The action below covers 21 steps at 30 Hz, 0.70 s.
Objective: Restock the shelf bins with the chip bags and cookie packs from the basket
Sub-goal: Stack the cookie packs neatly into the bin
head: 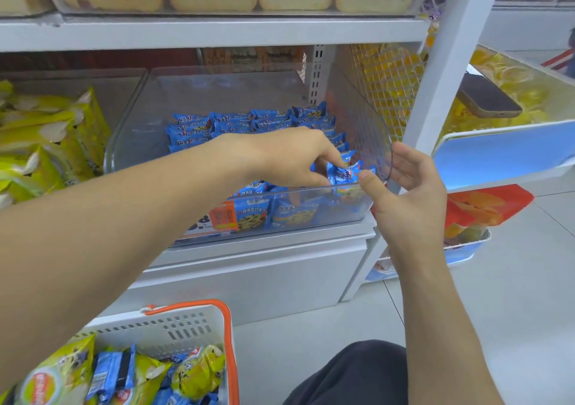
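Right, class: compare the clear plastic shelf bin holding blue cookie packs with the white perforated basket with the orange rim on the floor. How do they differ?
The clear plastic shelf bin has see-through solid walls; the white perforated basket is opaque with slotted holes and an orange rim. The bin sits on the shelf, the basket on the floor below. The bin holds only blue cookie packs; the basket mixes blue packs with yellow-green bags. Both are open-topped and hold snacks.

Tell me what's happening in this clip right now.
A person is restocking a clear plastic shelf bin with small blue cookie packs. The left hand reaches into the bin and pinches one blue pack, while the right hand hovers at the bin's front right corner. The white basket with orange trim below holds more snacks.
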### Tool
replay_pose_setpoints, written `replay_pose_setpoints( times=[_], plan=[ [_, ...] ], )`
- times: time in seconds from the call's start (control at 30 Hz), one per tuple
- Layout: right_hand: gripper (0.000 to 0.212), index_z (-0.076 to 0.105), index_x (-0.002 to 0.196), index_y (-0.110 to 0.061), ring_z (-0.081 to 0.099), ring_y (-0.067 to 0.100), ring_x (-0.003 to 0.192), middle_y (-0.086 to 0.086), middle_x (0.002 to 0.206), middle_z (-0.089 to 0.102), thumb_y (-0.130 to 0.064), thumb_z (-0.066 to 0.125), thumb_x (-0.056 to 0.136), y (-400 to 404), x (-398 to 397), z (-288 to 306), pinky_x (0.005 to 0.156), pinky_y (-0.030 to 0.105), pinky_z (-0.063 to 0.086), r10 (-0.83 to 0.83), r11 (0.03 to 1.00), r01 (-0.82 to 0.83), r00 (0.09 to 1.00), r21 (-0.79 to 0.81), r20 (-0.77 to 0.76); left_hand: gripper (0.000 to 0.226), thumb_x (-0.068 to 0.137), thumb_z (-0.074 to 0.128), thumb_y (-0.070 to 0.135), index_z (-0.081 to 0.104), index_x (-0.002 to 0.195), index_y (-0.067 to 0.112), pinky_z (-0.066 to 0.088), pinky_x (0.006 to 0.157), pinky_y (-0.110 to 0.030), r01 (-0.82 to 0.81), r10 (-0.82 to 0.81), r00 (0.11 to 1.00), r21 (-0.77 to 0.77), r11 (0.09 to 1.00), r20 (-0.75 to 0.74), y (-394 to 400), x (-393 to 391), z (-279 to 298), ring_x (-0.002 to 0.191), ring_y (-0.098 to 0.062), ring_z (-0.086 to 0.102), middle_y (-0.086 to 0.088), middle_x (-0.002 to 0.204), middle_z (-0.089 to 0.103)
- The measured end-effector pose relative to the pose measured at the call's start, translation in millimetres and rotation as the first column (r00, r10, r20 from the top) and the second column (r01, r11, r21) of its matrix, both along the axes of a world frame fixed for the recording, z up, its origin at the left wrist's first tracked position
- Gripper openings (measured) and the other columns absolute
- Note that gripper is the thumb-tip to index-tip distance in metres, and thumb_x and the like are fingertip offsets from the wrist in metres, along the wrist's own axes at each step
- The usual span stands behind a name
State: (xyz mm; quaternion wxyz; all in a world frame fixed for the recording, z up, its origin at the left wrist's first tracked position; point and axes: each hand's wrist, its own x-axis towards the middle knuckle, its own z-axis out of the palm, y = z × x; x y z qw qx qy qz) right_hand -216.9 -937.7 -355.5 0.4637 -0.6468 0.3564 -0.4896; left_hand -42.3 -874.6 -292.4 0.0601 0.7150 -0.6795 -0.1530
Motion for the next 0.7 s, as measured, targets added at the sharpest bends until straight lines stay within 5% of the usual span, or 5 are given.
replay_pose_setpoints(
  times=[0.13,0.23,0.37,0.57,0.7],
  plan=[
    [0.051,0.059,0.127,-0.015,0.064,0.002,0.100,-0.008,0.113,0.066,-0.008,0.079,0.080,0,2,0,0.087,0.014,0.051,-0.006,1.000,0.006,1.000,0.004,0.005,0.066,0.075,0.083,0.043,0.056,0.133,0.030,0.046,0.085,-0.034,-0.025,0.030,0.997,-0.070,0.997,0.077,0,5,-8,0.082,0.002,0.059,0.008,0.106,0.067],
    [0.051,0.059,0.127,-0.015,0.064,0.001,0.100,-0.007,0.115,0.066,-0.008,0.079,0.080,1,1,1,0.086,0.012,0.050,-0.001,1.000,0.001,1.000,0.013,0.009,0.057,0.068,0.089,0.041,0.063,0.115,0.024,0.050,0.077,-0.034,-0.058,0.059,0.998,-0.063,0.996,0.012,3,12,-13,0.069,0.005,0.062,0.006,0.089,0.069],
    [0.052,0.059,0.127,-0.017,0.064,0.001,0.102,-0.008,0.115,0.066,-0.010,0.080,0.080,2,0,2,0.089,0.015,0.051,-0.004,1.000,0.004,1.000,0.017,-0.005,0.049,0.066,0.092,0.032,0.066,0.106,0.023,0.055,0.066,-0.032,-0.069,0.072,0.995,0.044,0.997,-0.068,7,17,-9,0.074,-0.012,0.068,0.010,0.070,0.072],
    [0.052,0.058,0.127,-0.017,0.064,-0.001,0.099,-0.008,0.114,0.066,-0.009,0.079,0.080,2,1,3,0.087,0.014,0.051,0.001,0.999,-0.001,1.000,0.035,0.002,0.024,0.088,0.072,0.030,0.061,0.108,0.024,0.054,0.066,-0.031,-0.068,0.079,0.995,0.175,0.982,-0.060,0,17,4,0.070,-0.001,0.069,0.013,0.072,0.074],
    [0.051,0.058,0.127,-0.018,0.065,-0.002,0.098,-0.012,0.111,0.066,-0.009,0.079,0.081,3,1,5,0.086,0.017,0.053,0.003,0.999,-0.004,1.000,0.053,0.008,0.028,0.095,0.057,0.049,0.063,0.106,0.023,0.052,0.068,-0.030,-0.139,0.124,0.975,-0.073,0.988,-0.184,-8,2,4,0.058,-0.010,0.070,0.001,0.075,0.074]
  ],
)
